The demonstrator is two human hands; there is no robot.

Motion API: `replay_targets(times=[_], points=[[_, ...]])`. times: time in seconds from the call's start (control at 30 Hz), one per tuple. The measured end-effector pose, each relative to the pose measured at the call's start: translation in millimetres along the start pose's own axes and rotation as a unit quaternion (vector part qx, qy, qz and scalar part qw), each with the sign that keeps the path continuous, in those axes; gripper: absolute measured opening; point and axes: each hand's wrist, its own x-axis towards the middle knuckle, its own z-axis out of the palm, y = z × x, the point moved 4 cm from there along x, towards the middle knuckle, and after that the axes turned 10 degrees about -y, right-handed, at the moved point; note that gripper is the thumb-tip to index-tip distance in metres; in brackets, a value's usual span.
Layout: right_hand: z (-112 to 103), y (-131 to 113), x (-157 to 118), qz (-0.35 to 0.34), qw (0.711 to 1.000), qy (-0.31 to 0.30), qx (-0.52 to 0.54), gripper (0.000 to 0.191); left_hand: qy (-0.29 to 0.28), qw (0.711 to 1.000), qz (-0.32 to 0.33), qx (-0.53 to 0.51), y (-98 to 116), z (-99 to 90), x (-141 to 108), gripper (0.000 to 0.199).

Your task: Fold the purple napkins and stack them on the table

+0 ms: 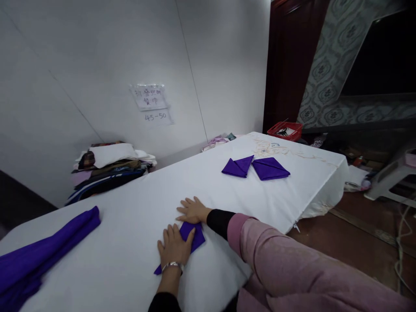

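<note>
A folded purple cloth (196,242) lies on the white-covered table (136,242) near its front edge. My left hand (175,247), with a silver bracelet at the wrist, lies flat over its left part, fingers spread. On the cloth's upper edge rests my right hand (192,210), also flat with fingers apart. Both hands hide part of the cloth. Farther back to the right are two folded purple cloths, one with two points (238,167) and one squarer (270,168). A long bunched purple cloth (48,255) lies at the left.
Against the wall, beyond the table's far edge, is a pile of clothes (113,167). A red basket (286,130) stands past the far right end. Paper signs (151,97) hang on the wall. A white stool (393,180) is at the right.
</note>
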Motion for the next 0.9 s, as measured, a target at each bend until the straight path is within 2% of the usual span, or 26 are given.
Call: replay_targets(times=[0.1,0.2,0.3,0.37,0.5,0.57,0.63,0.67,0.7,0.77,0.83,0.9], points=[[-8.5,19.2,4.7,0.039,0.999,0.01,0.026,0.064,0.005,1.0,0.0,-0.007,-0.3,0.1,-0.7,0.085],[-19.9,33.3,2.9,0.091,0.988,0.055,0.116,0.059,0.009,1.0,0.01,-0.021,-1.9,0.0,-0.5,0.082],[-29.1,40.1,-6.7,0.127,0.965,0.1,0.205,0.054,0.015,0.998,0.017,-0.05,-5.0,-0.2,1.0,0.074],[-29.6,39.1,-17.0,0.127,0.957,0.111,0.236,0.054,0.021,0.998,0.013,-0.063,-7.0,-0.3,2.6,0.068],[-8.9,33.0,-50.3,0.096,0.939,0.086,0.319,0.055,0.016,0.998,0.011,-0.059,-7.1,-0.7,4.2,0.06],[5.9,32.3,-73.8,0.083,0.909,0.071,0.402,0.055,0.003,0.998,0.017,-0.057,-6.0,-1.2,3.8,0.057],[14.6,32.9,-98.9,0.086,0.878,0.087,0.462,0.055,-0.013,0.998,0.024,-0.063,-6.0,-2.1,3.7,0.056],[15.4,31.7,-110.4,0.086,0.881,0.1,0.454,0.055,-0.018,0.997,0.024,-0.07,-6.8,-2.7,3.9,0.054],[14.1,28.4,-120.5,0.081,0.896,0.114,0.421,0.054,-0.022,0.996,0.022,-0.08,-7.9,-3.2,4.2,0.052],[8.4,11.7,-135.0,0.024,0.941,0.124,0.313,0.054,-0.025,0.994,0.018,-0.105,-9.9,-4.3,4.4,0.048],[6.6,-12.5,-142.5,-0.057,0.974,0.099,0.195,0.06,-0.019,0.99,0.016,-0.136,-10.5,-5.3,3.9,0.047],[12.4,-33.4,-144.3,-0.113,0.987,0.047,0.102,0.067,-0.008,0.984,0.019,-0.179,-10.8,-6.3,3.4,0.048]])
